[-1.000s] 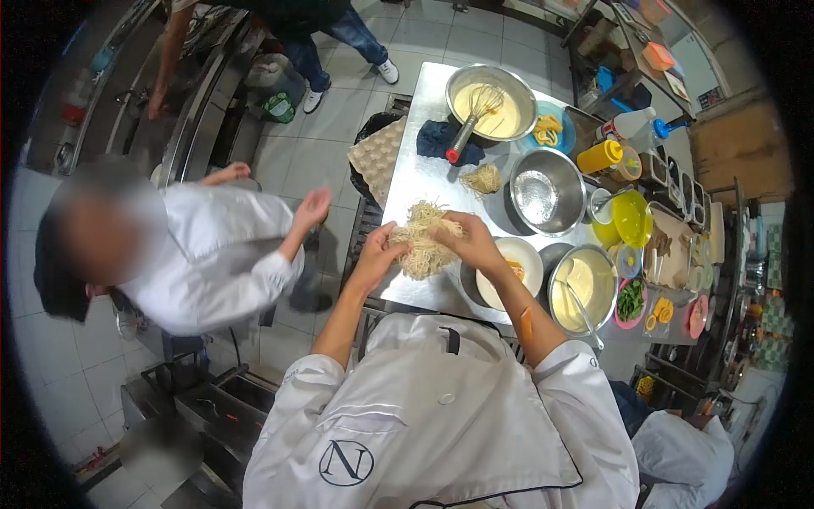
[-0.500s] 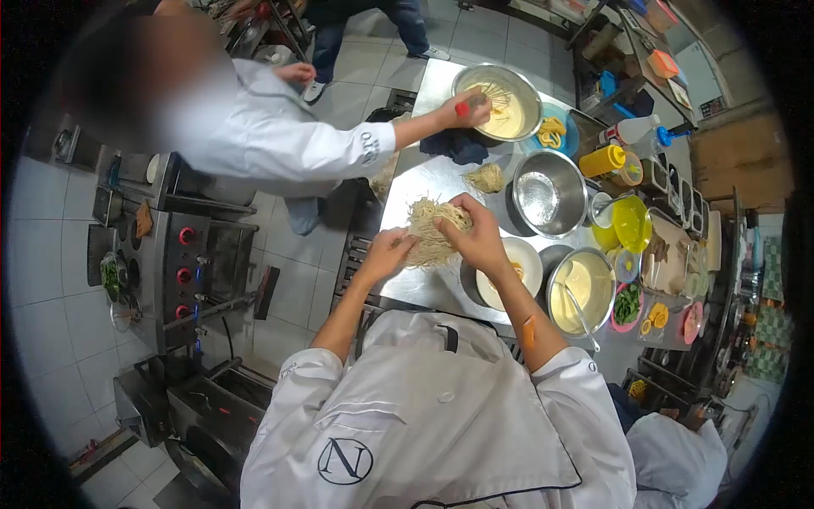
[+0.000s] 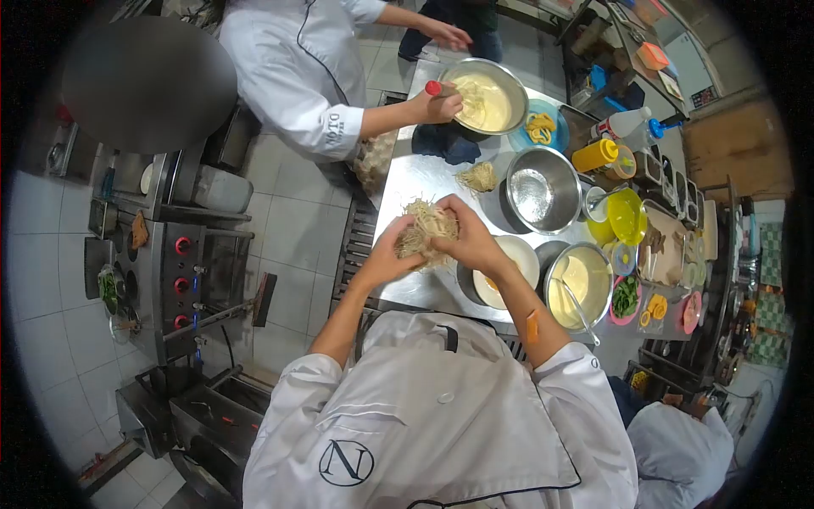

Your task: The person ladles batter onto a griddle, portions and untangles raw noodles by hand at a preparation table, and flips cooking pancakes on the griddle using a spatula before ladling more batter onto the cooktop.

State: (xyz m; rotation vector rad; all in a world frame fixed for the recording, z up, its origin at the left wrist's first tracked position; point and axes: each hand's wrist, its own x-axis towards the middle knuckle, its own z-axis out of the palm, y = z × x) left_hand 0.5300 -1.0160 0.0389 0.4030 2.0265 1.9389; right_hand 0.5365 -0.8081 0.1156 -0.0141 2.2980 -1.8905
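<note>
A tangled bundle of thin pale noodles [image 3: 431,222] is held above the steel table [image 3: 403,293], cupped between both hands. My left hand [image 3: 397,252] closes round its left side, and my right hand [image 3: 469,236] grips it from the right with the thumb across the front. Beyond them on the table lies a second, smaller noodle bundle [image 3: 478,176]. Under my right forearm sits a white bowl [image 3: 523,254], partly hidden. To its right, a steel bowl [image 3: 593,263] of pale yellow batter has a spoon in it.
Across the table a co-worker's hand [image 3: 437,103] holds a red-handled whisk in a bowl of cream-coloured mixture [image 3: 487,100]. An empty-looking steel bowl [image 3: 543,188], a dark cloth [image 3: 444,142] and a yellow squeeze bottle [image 3: 594,155] stand nearby. A stove [image 3: 174,280] is at left.
My hands have drawn closer around the noodle bundle, the left now cupping more of it. The co-worker has shifted, and their whisking hand is further left in the bowl.
</note>
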